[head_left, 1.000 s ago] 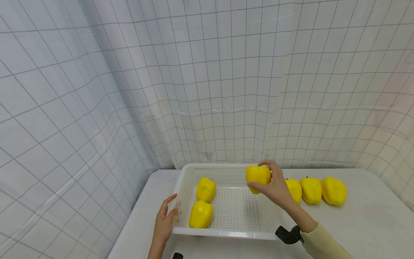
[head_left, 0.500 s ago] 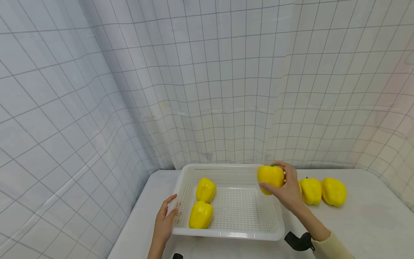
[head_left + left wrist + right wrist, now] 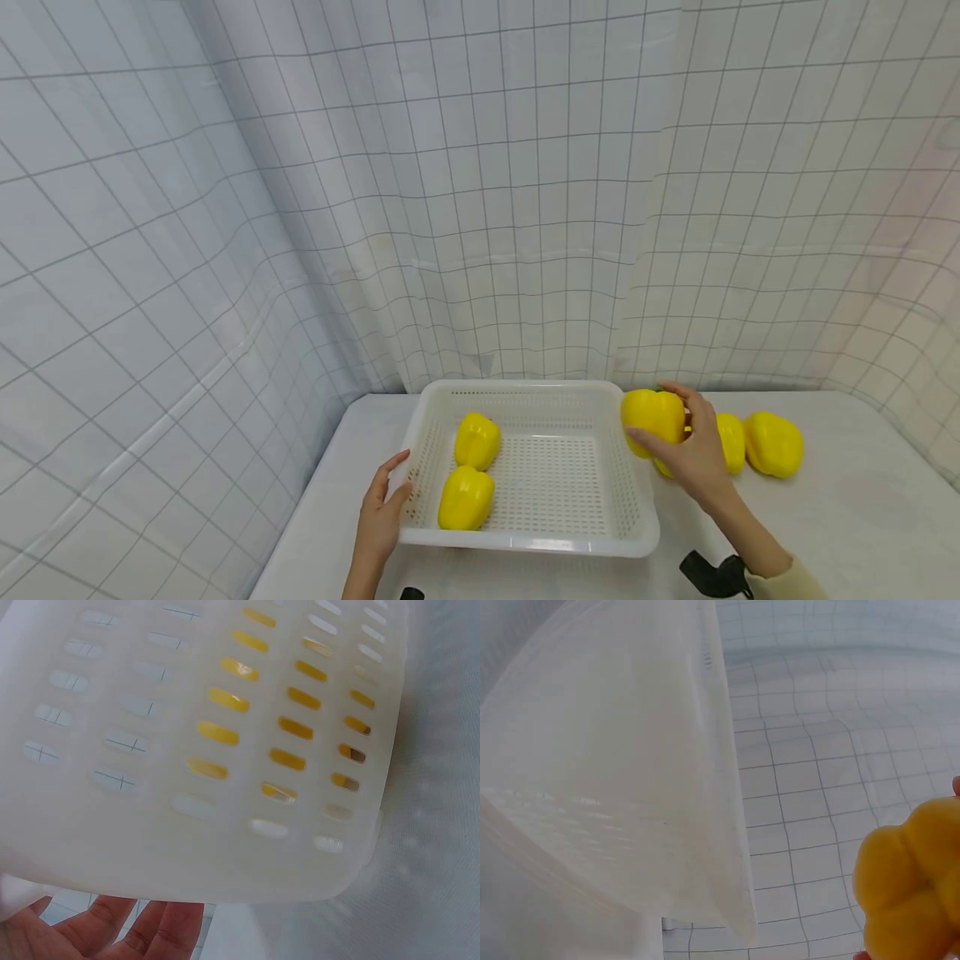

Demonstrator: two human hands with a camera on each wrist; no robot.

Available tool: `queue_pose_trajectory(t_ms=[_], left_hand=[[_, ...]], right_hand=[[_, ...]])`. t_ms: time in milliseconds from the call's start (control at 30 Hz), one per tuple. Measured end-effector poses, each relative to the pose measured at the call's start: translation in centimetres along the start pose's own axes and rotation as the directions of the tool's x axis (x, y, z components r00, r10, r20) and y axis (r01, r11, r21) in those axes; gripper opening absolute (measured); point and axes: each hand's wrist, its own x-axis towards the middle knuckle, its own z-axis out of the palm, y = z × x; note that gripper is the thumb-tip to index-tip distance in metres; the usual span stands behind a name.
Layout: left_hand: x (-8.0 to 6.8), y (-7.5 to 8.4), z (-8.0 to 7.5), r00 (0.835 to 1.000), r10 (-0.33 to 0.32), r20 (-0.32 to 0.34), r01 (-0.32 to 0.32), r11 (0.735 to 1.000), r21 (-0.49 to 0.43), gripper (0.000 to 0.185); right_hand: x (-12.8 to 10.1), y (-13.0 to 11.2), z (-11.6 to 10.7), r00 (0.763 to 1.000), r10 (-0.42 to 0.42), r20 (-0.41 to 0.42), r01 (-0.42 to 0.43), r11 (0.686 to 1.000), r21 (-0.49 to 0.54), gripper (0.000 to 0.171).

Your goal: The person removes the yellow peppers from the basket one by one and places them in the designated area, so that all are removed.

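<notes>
A yellow pepper is pinched by the right hand right of the basket, whose left side is touched by the spread left hand. Neighbouring peppers could be knocked by lowering it here.

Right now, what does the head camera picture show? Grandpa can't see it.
A right hand holds a yellow bell pepper by a white rectangular plastic basket containing two more peppers. A left hand touches its left side; other yellow peppers sit on the white table.
</notes>
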Motion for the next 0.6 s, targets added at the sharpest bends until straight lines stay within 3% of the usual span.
queue_pose_trajectory(t_ms=[600], left_hand=[[-0.2,0.1,0.0,1.000,0.006,0.009,-0.006,1.000,0.006,0.045]], right_hand=[[-0.8,2.1,-2.4,0.992,0.106,-0.075,-0.102,0.993,0.057,0.074]])
